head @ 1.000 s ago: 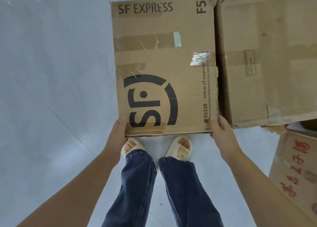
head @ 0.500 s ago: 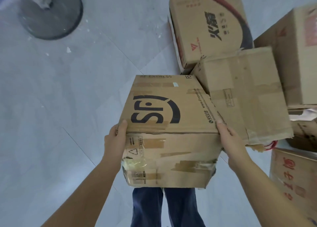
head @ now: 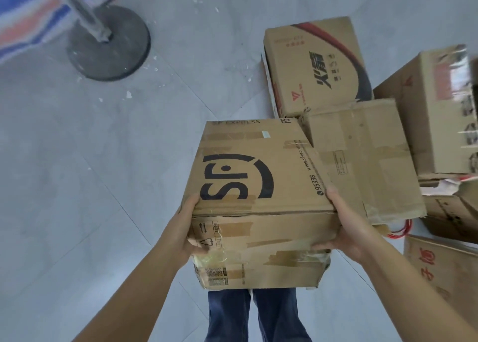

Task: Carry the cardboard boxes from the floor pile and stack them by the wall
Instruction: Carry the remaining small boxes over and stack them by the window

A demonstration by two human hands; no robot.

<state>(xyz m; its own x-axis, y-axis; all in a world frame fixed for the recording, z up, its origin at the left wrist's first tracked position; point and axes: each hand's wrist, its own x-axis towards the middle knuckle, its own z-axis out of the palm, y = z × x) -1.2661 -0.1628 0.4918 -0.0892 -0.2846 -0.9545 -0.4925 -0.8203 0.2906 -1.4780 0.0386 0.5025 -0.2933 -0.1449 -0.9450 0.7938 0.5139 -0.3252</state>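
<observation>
A taped cardboard box with a black SF logo (head: 258,194) is held off the floor in front of my legs. My left hand (head: 185,228) grips its near left corner, thumb on top and fingers on the front face. My right hand (head: 344,228) grips the near right corner the same way. The floor pile lies to the right: a plain worn box (head: 362,158) touching the held box, a box with a red and black swoosh (head: 315,65) behind it, and a taller box (head: 439,109) at the far right.
A round grey stand base (head: 108,44) with a metal pole stands at the upper left, beside a red, white and blue striped sheet (head: 28,13). A box with red characters (head: 445,272) sits at the lower right. Grey tiled floor (head: 77,173) spreads to the left.
The SF box has come up off the floor and tilted so its front face shows. My view has lifted, bringing the stand base and more of the pile into sight.
</observation>
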